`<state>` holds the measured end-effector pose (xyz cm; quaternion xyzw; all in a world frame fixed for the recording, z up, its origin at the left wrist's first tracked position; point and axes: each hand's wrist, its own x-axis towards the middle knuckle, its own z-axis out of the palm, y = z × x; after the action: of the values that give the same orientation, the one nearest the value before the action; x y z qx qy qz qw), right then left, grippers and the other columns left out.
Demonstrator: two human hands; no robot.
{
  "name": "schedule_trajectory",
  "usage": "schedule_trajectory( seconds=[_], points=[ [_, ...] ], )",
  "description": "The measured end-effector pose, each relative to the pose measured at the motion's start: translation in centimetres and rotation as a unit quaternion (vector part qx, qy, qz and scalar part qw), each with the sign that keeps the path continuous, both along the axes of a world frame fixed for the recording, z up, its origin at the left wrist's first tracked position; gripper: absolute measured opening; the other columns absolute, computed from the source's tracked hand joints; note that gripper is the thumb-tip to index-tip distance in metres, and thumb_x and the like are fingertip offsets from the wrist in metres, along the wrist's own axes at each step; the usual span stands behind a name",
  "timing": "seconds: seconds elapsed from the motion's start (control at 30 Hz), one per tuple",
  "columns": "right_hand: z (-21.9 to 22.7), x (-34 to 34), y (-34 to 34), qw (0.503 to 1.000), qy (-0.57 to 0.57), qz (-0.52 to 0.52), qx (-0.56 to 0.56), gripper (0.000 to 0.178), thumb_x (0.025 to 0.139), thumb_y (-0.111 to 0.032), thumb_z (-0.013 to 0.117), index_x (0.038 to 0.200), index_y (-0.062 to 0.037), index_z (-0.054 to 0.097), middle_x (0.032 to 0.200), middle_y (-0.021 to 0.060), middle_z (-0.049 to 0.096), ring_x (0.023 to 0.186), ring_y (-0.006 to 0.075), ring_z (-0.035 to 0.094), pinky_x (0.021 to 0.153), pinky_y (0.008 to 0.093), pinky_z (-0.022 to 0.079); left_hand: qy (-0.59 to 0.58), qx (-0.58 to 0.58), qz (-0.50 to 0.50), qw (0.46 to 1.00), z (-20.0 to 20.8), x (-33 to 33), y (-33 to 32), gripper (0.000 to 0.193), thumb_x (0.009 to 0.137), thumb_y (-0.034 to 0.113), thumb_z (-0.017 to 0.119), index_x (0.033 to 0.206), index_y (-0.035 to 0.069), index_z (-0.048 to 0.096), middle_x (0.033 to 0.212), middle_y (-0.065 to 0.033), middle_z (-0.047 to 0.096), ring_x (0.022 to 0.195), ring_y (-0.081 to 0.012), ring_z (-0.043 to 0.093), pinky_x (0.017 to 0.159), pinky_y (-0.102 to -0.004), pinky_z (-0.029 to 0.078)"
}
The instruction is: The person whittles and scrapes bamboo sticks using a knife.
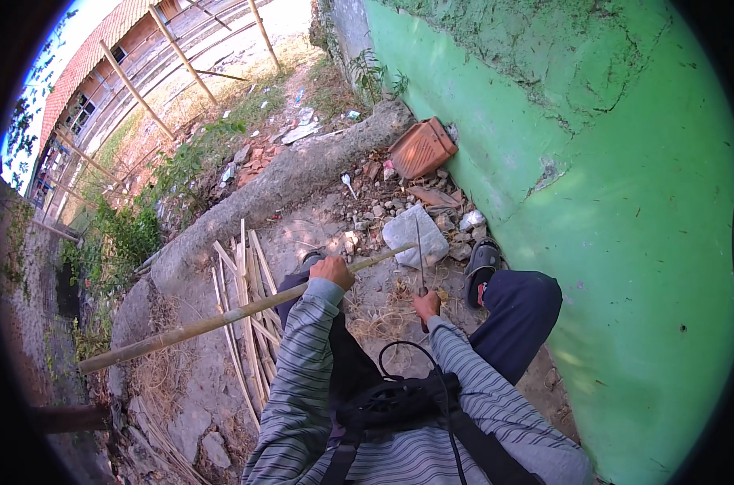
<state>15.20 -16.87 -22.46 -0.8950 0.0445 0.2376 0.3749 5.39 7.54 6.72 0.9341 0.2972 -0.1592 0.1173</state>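
Observation:
My left hand (pixel 333 273) is closed around a long bamboo pole (pixel 189 328). The pole slants from the lower left up to a thin end over a pale stone block (pixel 431 242). In my right hand (pixel 426 305) is the handle of a knife (pixel 421 265), its narrow blade pointing away from me. The blade crosses close to the pole's thin end; whether they touch, I cannot tell. Split bamboo strips (pixel 246 311) lie in a loose pile on the ground, left of my legs.
A green wall (pixel 625 242) rises on the right. An orange-brown plastic container (pixel 423 149) lies tipped against it, above rubble (pixel 456 214). A thick grey raised ridge (pixel 302 166) runs across the far side. Green plants (pixel 128 234) and upright bamboo posts (pixel 181 61) stand farther left.

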Motion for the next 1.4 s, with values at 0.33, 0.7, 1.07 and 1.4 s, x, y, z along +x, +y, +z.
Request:
schedule_trajectory(
  seconds=[0.33,0.7,1.07,1.4],
  points=[
    [8.1,-2.3,4.0,0.972,-0.119,0.117,0.164,0.030,0.088,-0.027,0.076,0.086,0.0018,0.070,0.075,0.0184,0.070,0.070,0.0330,0.070,0.068,0.0428,0.053,0.026,-0.007,-0.002,1.000,-0.5,-0.5,1.0,0.039,0.084,0.033,0.067,0.107,0.001,0.075,0.110,-0.0224,0.075,0.105,-0.0390,0.073,0.092,-0.0467,0.059],
    [12.4,-5.0,6.6,0.932,-0.155,0.245,0.217,0.031,0.089,-0.031,0.074,0.093,-0.0008,0.072,0.078,0.0189,0.071,0.071,0.0329,0.071,0.068,0.0413,0.055,-0.071,0.061,-0.008,0.996,-0.5,-1.5,-0.6,0.024,0.080,0.021,0.069,0.088,0.001,0.077,0.093,-0.0236,0.074,0.089,-0.0424,0.074,0.077,-0.0502,0.060],
    [11.6,-5.3,6.3,0.951,-0.114,0.202,0.205,0.028,0.085,-0.026,0.071,0.085,0.0018,0.069,0.075,0.0234,0.067,0.071,0.0417,0.069,0.066,0.0467,0.053,-0.106,0.044,-0.032,0.993,-0.4,-1.2,-0.7,0.023,0.076,0.017,0.066,0.086,-0.001,0.077,0.089,-0.0247,0.074,0.085,-0.0422,0.074,0.076,-0.0484,0.060],
    [9.5,-3.1,4.4,0.984,-0.049,0.149,0.086,0.031,0.084,-0.030,0.073,0.086,0.0013,0.072,0.081,0.0231,0.072,0.079,0.0390,0.073,0.072,0.0471,0.055,-0.089,0.036,-0.020,0.995,-0.8,-1.1,-0.3,0.025,0.076,0.019,0.069,0.089,0.000,0.077,0.092,-0.0244,0.074,0.088,-0.0415,0.074,0.080,-0.0484,0.060]
  ],
)
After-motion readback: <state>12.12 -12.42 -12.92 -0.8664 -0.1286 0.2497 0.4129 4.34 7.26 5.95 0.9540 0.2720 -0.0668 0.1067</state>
